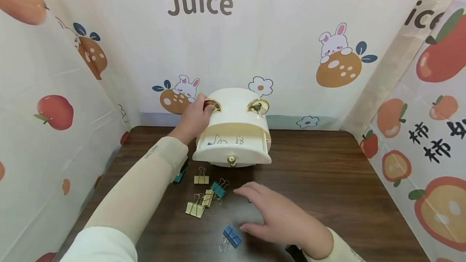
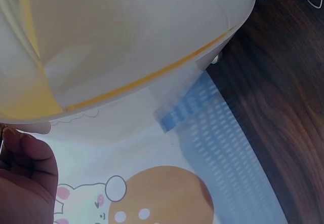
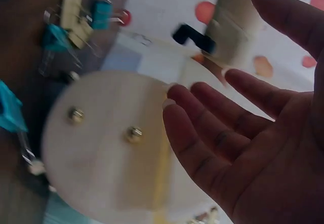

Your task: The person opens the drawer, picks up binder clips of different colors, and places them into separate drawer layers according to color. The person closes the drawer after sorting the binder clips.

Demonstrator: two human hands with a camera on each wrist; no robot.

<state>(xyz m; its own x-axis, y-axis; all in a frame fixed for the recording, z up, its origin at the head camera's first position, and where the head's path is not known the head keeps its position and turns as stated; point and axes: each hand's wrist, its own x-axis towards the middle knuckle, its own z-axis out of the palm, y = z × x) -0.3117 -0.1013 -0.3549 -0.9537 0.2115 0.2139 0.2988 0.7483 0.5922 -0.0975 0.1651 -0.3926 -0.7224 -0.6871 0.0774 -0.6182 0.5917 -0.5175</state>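
Observation:
A white drawer box (image 1: pixel 234 110) with gold ring-shaped ears stands at the table's back. My left hand (image 1: pixel 193 120) grips its left gold ear (image 1: pixel 217 104); in the left wrist view the curled fingers (image 2: pixel 38 155) are at the box's edge. The upper drawer (image 1: pixel 211 153) is pulled out, and thin wire loops and a bit of blue show inside. Over the table, my right hand (image 1: pixel 280 217) holds nothing, its fingers (image 3: pixel 190 138) apart. Nearest to it lies a blue binder clip (image 1: pixel 232 236). A teal binder clip (image 1: pixel 219 189) sits farther left.
Several yellow binder clips, one at the front (image 1: pixel 195 209), lie left of the teal one. More dark and teal clips (image 1: pixel 179 176) are partly hidden by the left sleeve. A black object (image 1: pixel 295 252) shows under the right wrist. Printed curtains enclose the table (image 1: pixel 327 173).

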